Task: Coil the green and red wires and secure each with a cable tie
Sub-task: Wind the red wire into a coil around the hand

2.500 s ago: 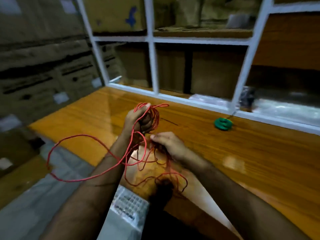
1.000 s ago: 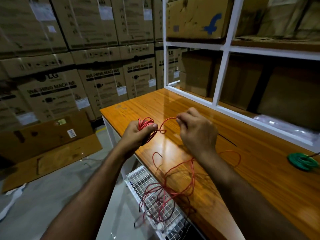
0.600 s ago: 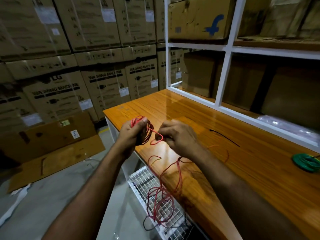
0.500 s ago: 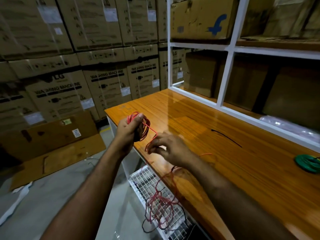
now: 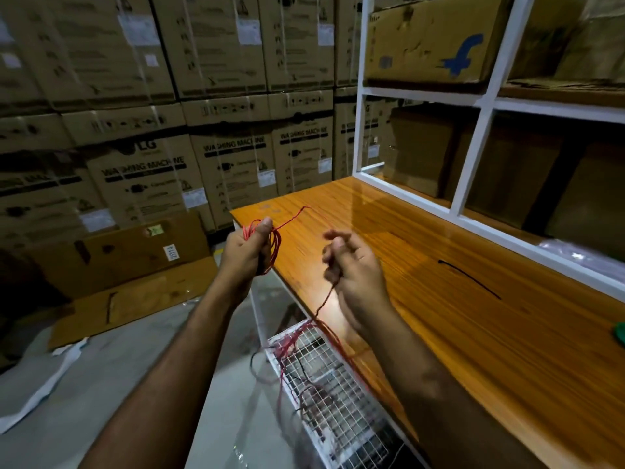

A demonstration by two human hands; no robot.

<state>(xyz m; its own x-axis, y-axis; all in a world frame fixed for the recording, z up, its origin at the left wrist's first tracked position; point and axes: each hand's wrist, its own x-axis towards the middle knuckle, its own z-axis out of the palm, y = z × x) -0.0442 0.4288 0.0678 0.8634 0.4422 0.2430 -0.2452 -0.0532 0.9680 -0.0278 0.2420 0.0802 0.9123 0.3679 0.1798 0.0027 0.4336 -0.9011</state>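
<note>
My left hand (image 5: 248, 253) grips a small bundle of red wire (image 5: 274, 247) loops at the near left corner of the wooden table (image 5: 473, 326). From the bundle a strand arcs up and right over the table. My right hand (image 5: 355, 277) holds the same wire between curled fingers, a hand's width to the right. Loose red wire hangs below it in a tangle over a white wire grid (image 5: 333, 397). The green wire coil (image 5: 620, 330) lies on the table at the far right edge of view, mostly cut off. A black cable tie (image 5: 468, 278) lies on the table beyond my right hand.
A white shelf frame (image 5: 473, 143) with cardboard boxes stands along the table's back edge. Stacked washing-machine cartons (image 5: 220, 157) fill the left background. Flattened cardboard (image 5: 128, 299) lies on the grey floor to the left.
My right hand has moved right and away from my left hand, drawing out a length of red wire. The loose tangle below hangs shorter. My left hand keeps its grip on the bundle.
</note>
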